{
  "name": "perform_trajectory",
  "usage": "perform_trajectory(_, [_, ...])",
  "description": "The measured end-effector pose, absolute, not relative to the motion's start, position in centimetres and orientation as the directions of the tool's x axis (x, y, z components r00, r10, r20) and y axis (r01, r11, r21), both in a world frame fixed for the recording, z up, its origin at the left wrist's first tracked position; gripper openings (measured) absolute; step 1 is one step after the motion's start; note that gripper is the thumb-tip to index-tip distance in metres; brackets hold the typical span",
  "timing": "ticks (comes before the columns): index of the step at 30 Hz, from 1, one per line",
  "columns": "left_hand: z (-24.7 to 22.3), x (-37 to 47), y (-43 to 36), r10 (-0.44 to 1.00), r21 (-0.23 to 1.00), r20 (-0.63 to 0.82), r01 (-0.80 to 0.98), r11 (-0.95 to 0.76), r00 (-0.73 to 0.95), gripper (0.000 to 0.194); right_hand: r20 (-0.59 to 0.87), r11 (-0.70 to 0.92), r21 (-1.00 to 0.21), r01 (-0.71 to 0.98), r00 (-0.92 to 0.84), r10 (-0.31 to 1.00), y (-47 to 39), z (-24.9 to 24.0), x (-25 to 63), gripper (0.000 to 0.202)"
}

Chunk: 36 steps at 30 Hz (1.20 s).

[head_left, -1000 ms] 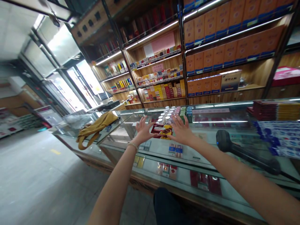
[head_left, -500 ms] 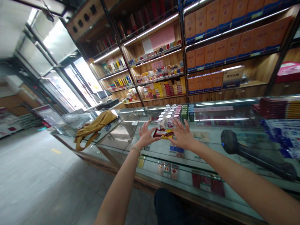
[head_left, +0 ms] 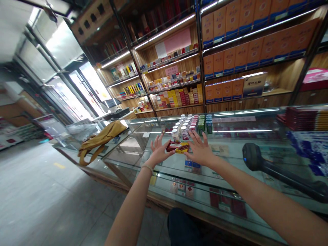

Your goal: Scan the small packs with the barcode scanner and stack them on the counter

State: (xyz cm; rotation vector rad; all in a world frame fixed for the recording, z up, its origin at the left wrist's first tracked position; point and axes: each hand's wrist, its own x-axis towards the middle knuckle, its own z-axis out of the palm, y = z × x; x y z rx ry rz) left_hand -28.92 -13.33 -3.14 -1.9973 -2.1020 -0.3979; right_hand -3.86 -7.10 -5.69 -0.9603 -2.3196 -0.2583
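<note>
A small dark-red and yellow chocolate bar packet (head_left: 178, 147), with brown bars pictured on it, is held flat above the glass counter (head_left: 164, 164). My left hand (head_left: 159, 150) has its left end between thumb and forefinger, and the other fingers are spread. At the right end, my right hand (head_left: 199, 147) grips it the same way. Just beyond the packet stand several small white-lidded jars (head_left: 183, 131) in rows. Beside them are green containers (head_left: 201, 124) and blue containers (head_left: 209, 123).
A black handheld scanner (head_left: 252, 157) lies right of my right arm. Farther right are stacked dark-red packs (head_left: 299, 118) and blue-and-white packages (head_left: 304, 150). A mustard-coloured bag (head_left: 99, 140) rests on the counter's left part. Shelves of boxes (head_left: 241, 59) line the wall behind.
Both hands and the packet stay almost in place, the packet tilting very slightly. The view has shifted a little.
</note>
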Motion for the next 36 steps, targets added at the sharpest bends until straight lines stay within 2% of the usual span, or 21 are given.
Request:
perform_trajectory(7, [-3.1,-28.7,-13.8,0.899,0.040,0.433,0.998,0.058,-0.070,0.098,0.625,0.707,-0.040,0.706,-0.535,0.569,-7.3,-5.9,-3.9,0.076])
perform_trajectory(12, [-2.9,-28.3,-13.9,0.857,0.014,0.510,0.997,0.070,-0.067,0.103,0.646,0.718,-0.049,0.695,-0.526,0.553,-7.2,-5.9,-3.8,0.081])
perform_trajectory(22, [-2.3,-27.6,-14.7,0.824,-0.028,0.565,0.997,0.077,-0.047,0.090,0.697,0.740,-0.032,0.672,-0.516,0.498,-7.2,-6.2,-3.8,0.081])
perform_trajectory(28, [-2.2,-27.7,-14.6,0.815,-0.036,0.577,0.995,0.090,-0.053,0.076,0.694,0.730,-0.037,0.683,-0.508,0.510,-7.4,-5.7,-3.7,0.080])
perform_trajectory(36, [-0.9,-26.7,-15.5,0.808,-0.169,0.587,0.984,0.057,0.054,0.069,0.668,0.720,-0.050,0.692,-0.513,0.539,-7.9,-4.1,-2.8,0.078])
